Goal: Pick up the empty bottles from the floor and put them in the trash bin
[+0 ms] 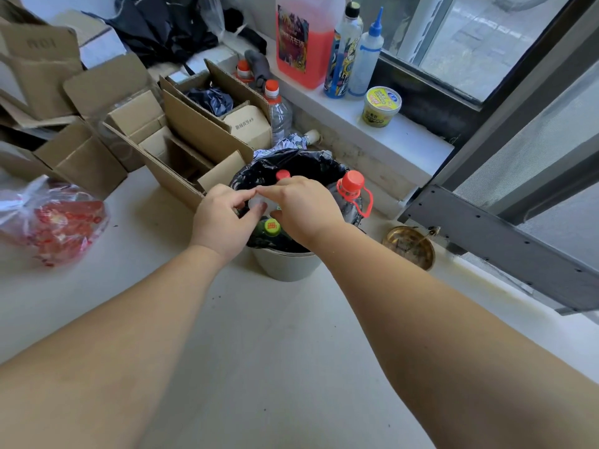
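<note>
Cardboard boxes (pixel 181 140) crowd the floor at left; over the trash bin (pixel 287 264) our left hand (pixel 223 218) and right hand (pixel 301 209) meet, fingers (pixel 259 207) pinched round a small pale thing, mostly hidden. Bottles (pixel 351 196) already fill the bin; another clear bottle (pixel 278 111) stands behind. Light, crushable, slick plastic, we judge: best gripped at the neck.

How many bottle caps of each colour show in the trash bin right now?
red caps: 2
green cap: 1
Total: 3
The left hand and right hand pinch a pale item; what it is cannot be told.
</note>
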